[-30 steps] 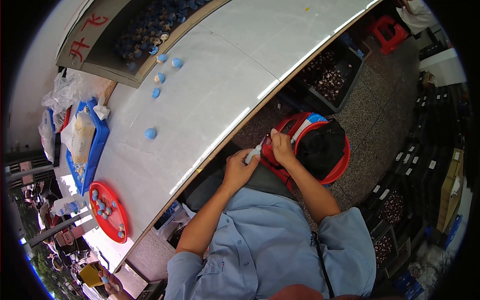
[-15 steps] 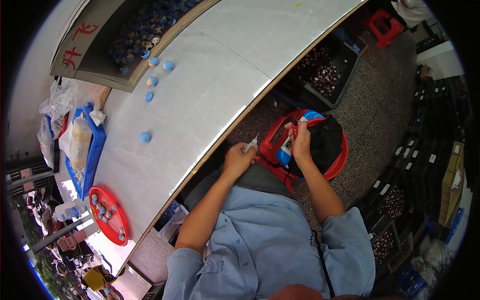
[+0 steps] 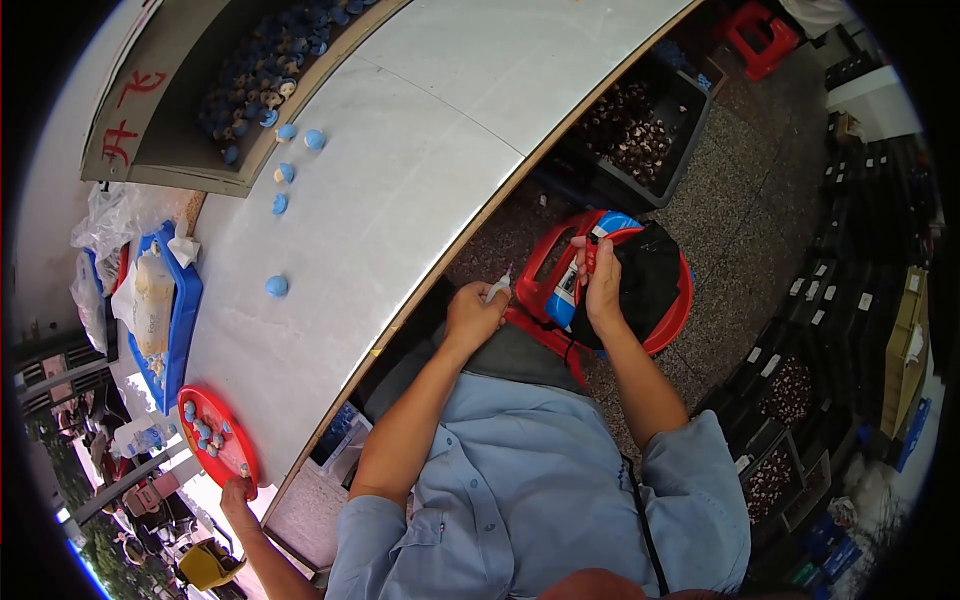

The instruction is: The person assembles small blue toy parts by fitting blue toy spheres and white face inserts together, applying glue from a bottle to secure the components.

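Note:
My left hand is closed around a small whitish glue bottle whose thin nozzle points up, away from me. It hangs over my lap, just off the table's edge. To its right, my right hand is raised with the fingers curled on a small red object; its exact kind does not show. Behind that hand are a red plastic stool, a blue-and-white packet and black cloth. Several small blue doll-head-like pieces lie scattered on the grey table.
A wooden-edged bin of blue pieces stands at the far left. Another person's hand touches a red oval tray of pieces. Nearby is a blue tray. A dark crate of brown pieces sits beyond the stool.
Another person's hand has come in at the lower left and reached the red tray. The view has shifted slightly, and both my hands keep their hold with little movement.

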Demonstrator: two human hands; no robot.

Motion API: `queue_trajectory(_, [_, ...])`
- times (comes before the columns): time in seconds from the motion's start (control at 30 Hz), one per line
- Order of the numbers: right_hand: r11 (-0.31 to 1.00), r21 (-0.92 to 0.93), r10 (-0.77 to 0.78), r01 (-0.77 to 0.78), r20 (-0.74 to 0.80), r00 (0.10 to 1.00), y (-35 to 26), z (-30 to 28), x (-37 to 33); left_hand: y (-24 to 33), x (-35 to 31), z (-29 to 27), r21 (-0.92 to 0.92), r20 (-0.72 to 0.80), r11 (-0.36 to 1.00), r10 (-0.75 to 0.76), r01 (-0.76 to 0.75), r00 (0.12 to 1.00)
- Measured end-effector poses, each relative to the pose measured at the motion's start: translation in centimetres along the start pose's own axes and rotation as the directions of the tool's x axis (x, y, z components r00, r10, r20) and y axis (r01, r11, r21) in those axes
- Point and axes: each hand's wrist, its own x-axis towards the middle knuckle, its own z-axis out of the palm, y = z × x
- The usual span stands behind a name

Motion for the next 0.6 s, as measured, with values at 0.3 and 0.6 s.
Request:
queue_trajectory(0.3, [0.992,0.032,-0.121,0.123,-0.044,0.992,-0.8,0.1,1.2,-0.5,0.7,0.3,-0.046,0.031,0.992,0.122,-0.121,0.992])
queue_trajectory(0.6, [0.527,-0.464,-0.673,0.712,0.283,0.683,-13.4,0.4,8.9,0.8,-3.9,-1.0,-0.189,0.137,0.834,0.545,-0.518,0.827])
